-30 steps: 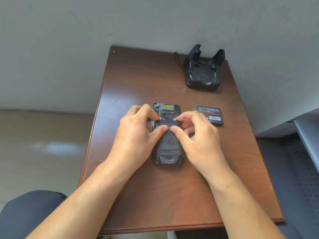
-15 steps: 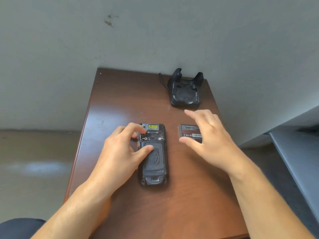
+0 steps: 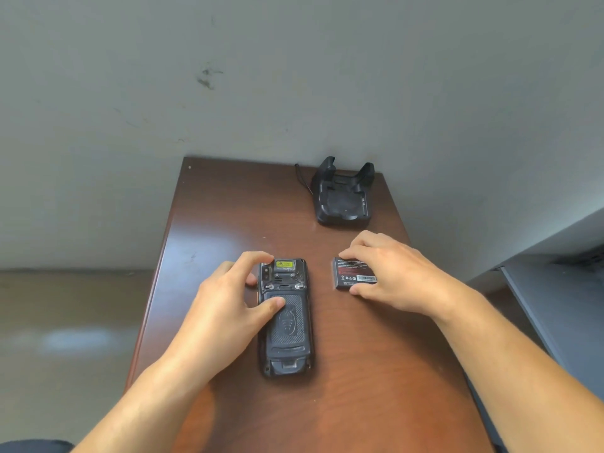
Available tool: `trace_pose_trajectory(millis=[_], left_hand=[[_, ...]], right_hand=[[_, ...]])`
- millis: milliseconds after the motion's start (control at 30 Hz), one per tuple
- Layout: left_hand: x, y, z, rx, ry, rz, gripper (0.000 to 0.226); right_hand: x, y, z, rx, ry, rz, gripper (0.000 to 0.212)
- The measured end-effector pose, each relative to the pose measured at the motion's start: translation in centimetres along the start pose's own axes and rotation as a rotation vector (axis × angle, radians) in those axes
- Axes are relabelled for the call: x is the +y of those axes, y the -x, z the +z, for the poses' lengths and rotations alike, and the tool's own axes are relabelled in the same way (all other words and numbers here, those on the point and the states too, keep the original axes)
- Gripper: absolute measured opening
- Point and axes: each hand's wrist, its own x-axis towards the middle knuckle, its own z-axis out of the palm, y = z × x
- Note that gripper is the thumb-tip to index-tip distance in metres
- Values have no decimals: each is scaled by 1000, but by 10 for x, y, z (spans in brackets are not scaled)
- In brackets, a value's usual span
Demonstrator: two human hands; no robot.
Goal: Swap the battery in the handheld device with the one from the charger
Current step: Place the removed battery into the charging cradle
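Note:
A black handheld device (image 3: 285,325) lies face down on the brown table (image 3: 359,403), its textured back cover on. My left hand (image 3: 225,308) rests on its left side, thumb on the cover and index finger at the top left corner. To the right lies a flat black battery (image 3: 351,274) with a labelled face. My right hand (image 3: 389,276) is on it, fingers over its far edge and thumb at its near edge. A black charger cradle (image 3: 343,197) stands at the table's back right; no battery shows in it.
A grey wall runs right behind the table's far edge. A thin black cable (image 3: 302,179) trails from the cradle's left. A grey surface (image 3: 562,308) lies lower to the right of the table, and the floor is to the left.
My right hand has left the device's cover, moved right and closed on the loose battery. My left hand has stayed on the device. The camera has tilted up.

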Motion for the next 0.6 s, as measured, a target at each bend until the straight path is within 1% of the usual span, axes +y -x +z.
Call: trace_pose_trajectory(millis=[200, 300, 367, 500, 600], left_hand=[[2, 3, 1, -17, -21, -8, 48], [5, 2, -3, -47, -93, 26, 48], [9, -8, -10, -16, -168, 72, 45], [32, -67, -29, 37, -249, 175, 36], [50, -123, -28, 37, -207, 190, 39]], right_hand=[[-5, -9, -1, 34, -8, -24, 51], [-5, -15, -12, 138, -49, -45, 48], [-2, -21, -23, 223, -102, -47, 48], [12, -37, -44, 353, -210, -16, 46], [17, -51, -48, 414, -238, 3, 46]])
